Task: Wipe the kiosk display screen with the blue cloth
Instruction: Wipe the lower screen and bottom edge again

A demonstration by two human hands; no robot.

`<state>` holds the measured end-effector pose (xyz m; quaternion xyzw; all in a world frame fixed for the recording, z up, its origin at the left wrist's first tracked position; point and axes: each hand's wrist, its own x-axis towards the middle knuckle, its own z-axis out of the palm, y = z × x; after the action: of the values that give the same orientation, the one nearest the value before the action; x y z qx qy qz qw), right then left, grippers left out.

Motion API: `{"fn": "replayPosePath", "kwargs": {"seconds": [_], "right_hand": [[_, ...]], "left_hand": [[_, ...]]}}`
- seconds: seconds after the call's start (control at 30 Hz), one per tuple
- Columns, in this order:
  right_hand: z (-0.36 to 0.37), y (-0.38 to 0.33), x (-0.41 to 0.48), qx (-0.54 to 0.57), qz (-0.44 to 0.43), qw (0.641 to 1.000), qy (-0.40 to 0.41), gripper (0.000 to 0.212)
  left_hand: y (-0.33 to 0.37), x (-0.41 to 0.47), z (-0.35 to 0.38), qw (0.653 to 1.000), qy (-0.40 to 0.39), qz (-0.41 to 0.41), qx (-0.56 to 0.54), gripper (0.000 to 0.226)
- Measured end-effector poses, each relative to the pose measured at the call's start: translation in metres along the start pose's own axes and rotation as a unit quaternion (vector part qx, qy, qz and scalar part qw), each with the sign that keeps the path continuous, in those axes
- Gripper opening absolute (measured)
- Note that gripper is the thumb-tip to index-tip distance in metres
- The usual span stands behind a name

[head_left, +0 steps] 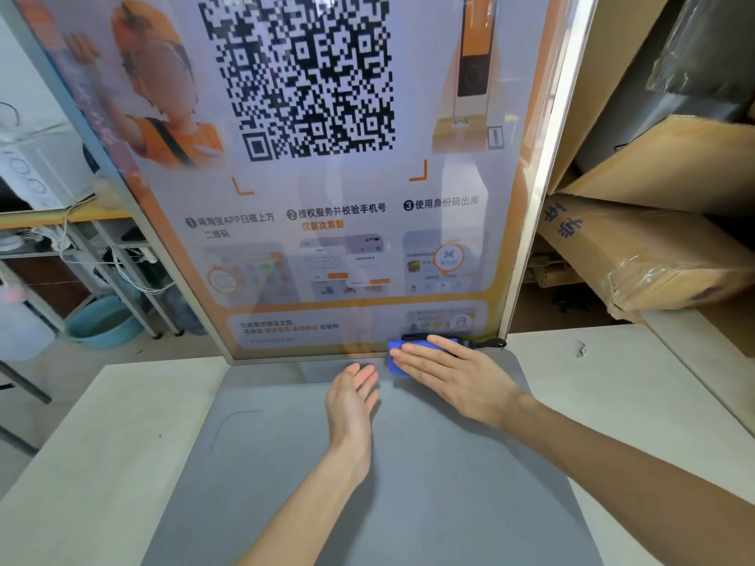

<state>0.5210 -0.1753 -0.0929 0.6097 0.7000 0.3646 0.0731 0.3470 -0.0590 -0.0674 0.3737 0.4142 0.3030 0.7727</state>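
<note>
Blue cloth [394, 357] — bunched at the foot of the kiosk display screen [327, 177], lower right corner, on the worktop's grey mat [408, 484]. Right hand [453, 377]: flat, fingers straight, pressing the cloth. Left hand [353, 398]: released, empty, just beside. Advice — keep the palm flat; wipe in overlapping passes, edge to edge.

Glossy screen [327, 198], matt grey mat [388, 463]

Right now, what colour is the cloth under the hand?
Bright blue; the cloth shows best in the head view, under the right hand.
</note>
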Motion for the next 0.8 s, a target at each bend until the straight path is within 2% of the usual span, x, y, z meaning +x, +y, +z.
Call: {"fn": "replayPosePath", "kwargs": {"seconds": [0.17,0.3,0.37,0.47,0.6,0.8], "right_hand": [[-0.014,-0.005,0.036,0.004,0.079,0.995,0.061,0.066],[-0.034,0.005,0.073,0.045,0.217,0.963,0.156,0.062],[-0.040,0.007,0.084,0.059,0.247,0.952,0.170,0.060],[-0.039,0.003,0.087,0.041,0.208,0.965,0.154,0.064],[-0.023,-0.010,0.072,0.016,0.087,0.992,0.087,0.063],[0.001,-0.009,0.018,0.013,-0.020,1.000,-0.012,0.059]], "left_hand": [[0.009,0.001,-0.006,0.998,-0.015,-0.020,-0.055,0.038],[0.011,0.001,-0.006,0.995,-0.023,-0.042,-0.088,0.049],[0.014,0.000,-0.006,0.992,-0.028,-0.052,-0.107,0.051],[0.016,0.002,-0.008,0.989,-0.037,-0.068,-0.127,0.055],[0.017,0.007,-0.016,0.986,-0.047,-0.080,-0.138,0.062],[0.025,0.017,-0.038,0.984,-0.041,-0.091,-0.149,0.066]]}}
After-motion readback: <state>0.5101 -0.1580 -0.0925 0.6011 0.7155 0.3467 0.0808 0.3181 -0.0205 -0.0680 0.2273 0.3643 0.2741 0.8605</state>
